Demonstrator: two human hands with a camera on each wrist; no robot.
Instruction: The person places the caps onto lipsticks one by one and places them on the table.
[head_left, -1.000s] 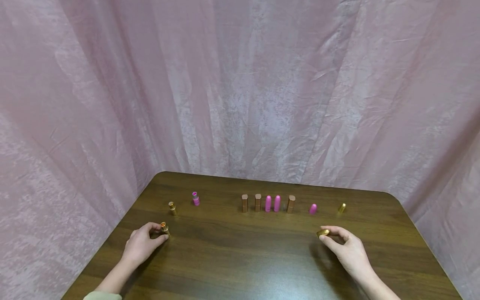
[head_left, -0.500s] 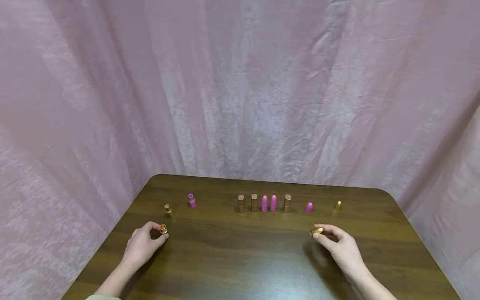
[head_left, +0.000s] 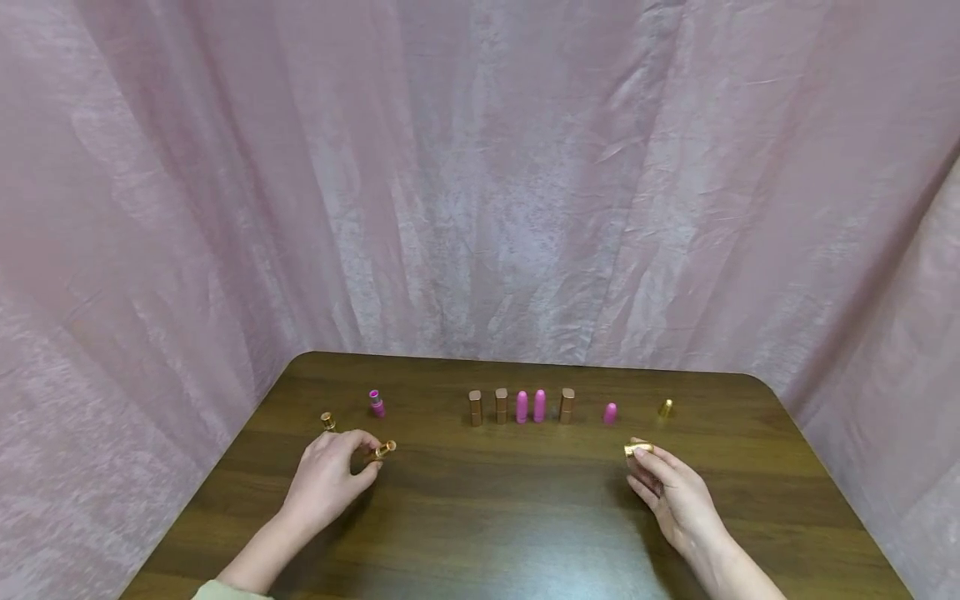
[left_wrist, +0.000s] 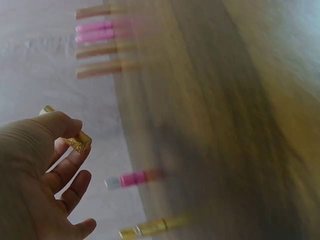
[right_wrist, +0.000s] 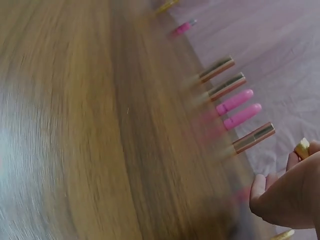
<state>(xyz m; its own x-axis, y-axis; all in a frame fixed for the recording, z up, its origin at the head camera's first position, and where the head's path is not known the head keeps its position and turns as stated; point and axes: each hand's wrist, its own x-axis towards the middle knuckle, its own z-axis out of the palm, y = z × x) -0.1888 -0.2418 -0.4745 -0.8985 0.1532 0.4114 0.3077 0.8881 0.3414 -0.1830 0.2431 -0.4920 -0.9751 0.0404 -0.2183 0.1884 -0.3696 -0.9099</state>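
Note:
In the head view my left hand (head_left: pixel 322 479) pinches an uncapped gold lipstick tube (head_left: pixel 386 449) between thumb and fingers, tilted with its open end toward the right. The left wrist view shows the glittery base of this gold tube (left_wrist: pixel 79 142) at the fingertips. Across the table, my right hand (head_left: pixel 684 504) holds a gold lipstick cap (head_left: pixel 636 449) that lies nearly level. Part of the gold cap (right_wrist: pixel 302 148) shows past the fingers in the right wrist view. A wide gap separates the two hands.
Capped lipsticks stand in a row at the back: brown ones (head_left: pixel 476 408) and pink ones (head_left: pixel 539 406). An uncapped pink tube (head_left: pixel 377 405) and another gold tube (head_left: pixel 327 422) stand left. A pink cap (head_left: pixel 611 412) and a gold cap (head_left: pixel 666 407) stand right. A pink curtain (head_left: pixel 480 183) surrounds the table.
My left hand has lifted the gold tube, tipped it and moved right with it. My right hand has turned the gold cap more level.

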